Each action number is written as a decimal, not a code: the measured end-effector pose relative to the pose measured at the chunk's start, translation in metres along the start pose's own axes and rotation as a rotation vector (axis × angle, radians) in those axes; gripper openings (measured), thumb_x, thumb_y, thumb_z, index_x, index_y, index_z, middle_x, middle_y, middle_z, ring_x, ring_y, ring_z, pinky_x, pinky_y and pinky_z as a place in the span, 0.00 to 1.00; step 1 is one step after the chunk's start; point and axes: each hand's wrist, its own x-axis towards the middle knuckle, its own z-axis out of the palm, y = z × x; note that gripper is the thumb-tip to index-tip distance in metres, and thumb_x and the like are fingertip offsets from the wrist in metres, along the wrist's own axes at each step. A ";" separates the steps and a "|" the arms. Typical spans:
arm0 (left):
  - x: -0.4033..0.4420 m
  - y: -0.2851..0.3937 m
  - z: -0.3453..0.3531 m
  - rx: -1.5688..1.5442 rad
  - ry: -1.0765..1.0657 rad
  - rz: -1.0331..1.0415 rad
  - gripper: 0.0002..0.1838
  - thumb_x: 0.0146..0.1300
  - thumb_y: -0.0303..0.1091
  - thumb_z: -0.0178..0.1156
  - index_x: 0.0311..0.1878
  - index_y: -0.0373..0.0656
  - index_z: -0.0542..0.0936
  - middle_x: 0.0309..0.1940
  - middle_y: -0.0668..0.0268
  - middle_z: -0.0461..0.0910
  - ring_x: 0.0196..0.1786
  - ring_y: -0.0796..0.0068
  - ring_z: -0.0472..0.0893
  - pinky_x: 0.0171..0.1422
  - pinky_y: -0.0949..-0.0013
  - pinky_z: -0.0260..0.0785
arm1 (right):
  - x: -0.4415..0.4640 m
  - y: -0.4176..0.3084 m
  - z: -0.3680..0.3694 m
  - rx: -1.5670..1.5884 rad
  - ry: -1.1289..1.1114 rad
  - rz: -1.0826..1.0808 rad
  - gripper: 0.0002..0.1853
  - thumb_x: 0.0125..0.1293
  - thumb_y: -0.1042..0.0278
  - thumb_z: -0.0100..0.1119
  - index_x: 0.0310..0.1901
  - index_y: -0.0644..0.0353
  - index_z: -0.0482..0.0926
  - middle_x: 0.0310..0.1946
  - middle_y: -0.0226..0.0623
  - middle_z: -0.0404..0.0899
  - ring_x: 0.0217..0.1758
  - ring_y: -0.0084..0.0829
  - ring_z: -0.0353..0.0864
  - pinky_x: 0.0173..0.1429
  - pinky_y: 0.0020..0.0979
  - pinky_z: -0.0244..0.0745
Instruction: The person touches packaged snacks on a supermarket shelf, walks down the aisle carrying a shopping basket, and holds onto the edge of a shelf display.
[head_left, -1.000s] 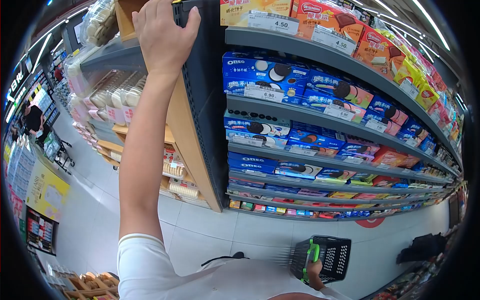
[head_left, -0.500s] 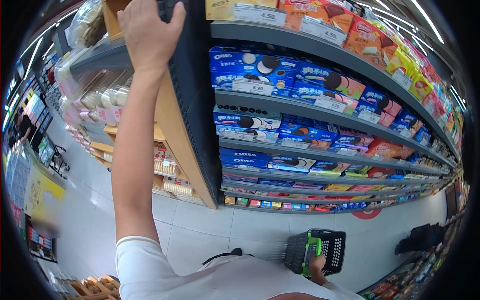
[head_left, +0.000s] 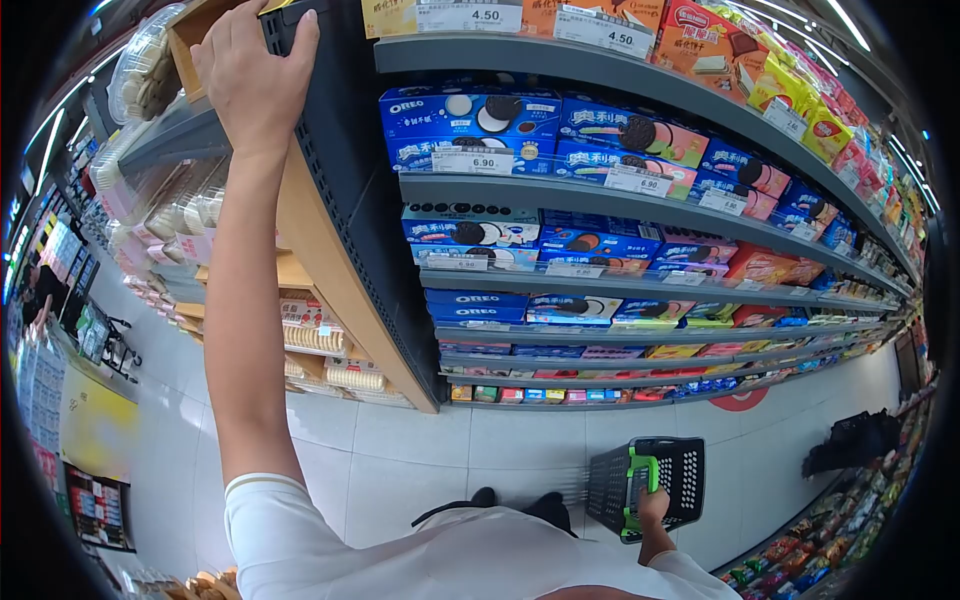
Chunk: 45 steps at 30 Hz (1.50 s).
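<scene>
My left hand [head_left: 255, 75] is raised at the upper left, by the top of the dark shelf end post [head_left: 345, 150]; its thumb is spread from the fingers, whose tips are cut off by the frame edge, and nothing shows in it. Low on the right, my right hand [head_left: 653, 506] is wrapped round the green handle [head_left: 640, 480] of a black basket [head_left: 684, 484]. Right of the post, blue Oreo boxes [head_left: 470, 118] stand in rows behind price tags, with orange wafer packs [head_left: 708, 50] on the shelf above.
A wooden-edged rack [head_left: 330, 270] with clear packs of pale food [head_left: 150, 75] stands on the left. Farther left are a person [head_left: 45, 297] and a cart [head_left: 118, 350]. Snack packs [head_left: 810, 540] line the lower right, near a dark object [head_left: 855, 443] on the floor.
The shelves have shifted left in view, as has my raised left hand, which stays by the post. My right hand still holds the basket. A second foot now shows below.
</scene>
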 end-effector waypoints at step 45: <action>0.001 0.002 0.001 0.012 -0.049 0.017 0.24 0.58 0.50 0.66 0.50 0.42 0.80 0.44 0.62 0.81 0.53 0.61 0.76 0.62 0.61 0.62 | 0.032 0.011 -0.002 0.019 -0.011 0.088 0.14 0.59 0.61 0.66 0.37 0.65 0.81 0.33 0.51 0.84 0.39 0.52 0.84 0.46 0.46 0.77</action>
